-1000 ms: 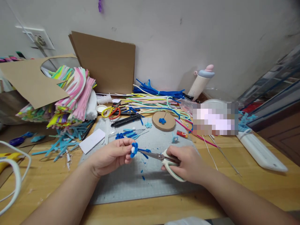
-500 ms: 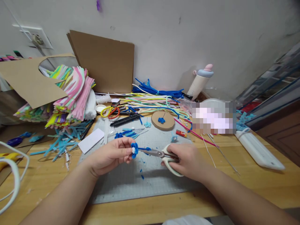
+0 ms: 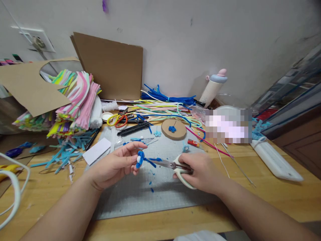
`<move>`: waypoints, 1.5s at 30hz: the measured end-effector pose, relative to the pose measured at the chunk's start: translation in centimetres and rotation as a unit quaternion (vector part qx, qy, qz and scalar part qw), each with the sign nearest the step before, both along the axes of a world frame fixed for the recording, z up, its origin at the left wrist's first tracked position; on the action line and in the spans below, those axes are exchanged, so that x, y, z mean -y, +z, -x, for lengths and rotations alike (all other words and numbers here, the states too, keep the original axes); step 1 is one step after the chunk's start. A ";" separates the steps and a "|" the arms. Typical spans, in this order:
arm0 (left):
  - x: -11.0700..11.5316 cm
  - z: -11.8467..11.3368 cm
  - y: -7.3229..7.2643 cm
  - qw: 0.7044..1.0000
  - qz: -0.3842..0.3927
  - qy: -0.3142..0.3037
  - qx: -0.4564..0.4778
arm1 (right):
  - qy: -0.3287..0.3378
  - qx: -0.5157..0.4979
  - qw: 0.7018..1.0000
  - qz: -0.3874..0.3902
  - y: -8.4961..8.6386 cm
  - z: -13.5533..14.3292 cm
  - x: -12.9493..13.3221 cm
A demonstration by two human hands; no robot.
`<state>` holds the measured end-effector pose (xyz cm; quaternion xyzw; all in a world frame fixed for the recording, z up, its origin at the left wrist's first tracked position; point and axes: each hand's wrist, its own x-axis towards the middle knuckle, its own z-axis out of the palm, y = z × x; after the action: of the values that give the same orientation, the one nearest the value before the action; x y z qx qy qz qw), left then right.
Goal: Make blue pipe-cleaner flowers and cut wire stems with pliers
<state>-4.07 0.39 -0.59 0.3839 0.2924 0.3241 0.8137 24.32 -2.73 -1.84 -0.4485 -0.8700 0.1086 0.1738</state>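
Observation:
My left hand [image 3: 117, 164] pinches a small blue pipe-cleaner flower [image 3: 140, 157] with a white centre, its blue stem pointing right. In my right hand [image 3: 200, 170] is a pair of scissors [image 3: 179, 170] with pale handles, blades aimed left. The blade tips meet or overlap the blue stem; whether they touch it I cannot tell. Both hands are above a grey cutting mat [image 3: 150, 204] with small blue scraps on it. Behind them, a blue flower [image 3: 172, 129] lies on a round cardboard disc [image 3: 173, 134], and a light blue flower [image 3: 157, 133] lies to its left.
Bundles of coloured pipe cleaners [image 3: 77, 100] fill the left side; a blue bundle [image 3: 170, 97] lies at the back. Red and yellow-handled pliers [image 3: 117, 119], a white card [image 3: 96, 151], a red lighter [image 3: 193, 143] and a long white case [image 3: 277, 160] surround the mat.
My left hand has shifted slightly left, and the flower has turned in its fingers. The scissors in my right hand stay almost where they were.

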 end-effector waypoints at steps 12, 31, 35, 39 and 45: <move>-0.2 0.2 0.7 0.990 -0.005 0.034 -0.134 | -0.048 0.104 0.992 0.045 0.8 -0.5 -0.6; 0.0 0.0 0.6 0.982 -0.032 -0.020 -0.185 | -0.056 0.134 0.987 0.065 0.8 -0.1 -0.6; 0.0 0.1 0.8 0.984 -0.056 -0.051 -0.163 | -0.072 0.124 0.987 0.073 0.7 -0.3 -0.8; -0.1 0.3 0.7 0.980 -0.082 -0.040 -0.175 | -0.083 0.102 0.989 0.072 0.7 -0.4 -0.8; -0.2 0.6 0.8 0.974 -0.119 0.002 -0.192 | -0.103 0.054 0.991 0.063 0.9 -0.5 -0.8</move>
<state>-4.64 0.60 0.19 0.5326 0.4037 0.2785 0.6898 24.78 -1.90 -0.91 -0.5513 -0.8185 0.1204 0.1083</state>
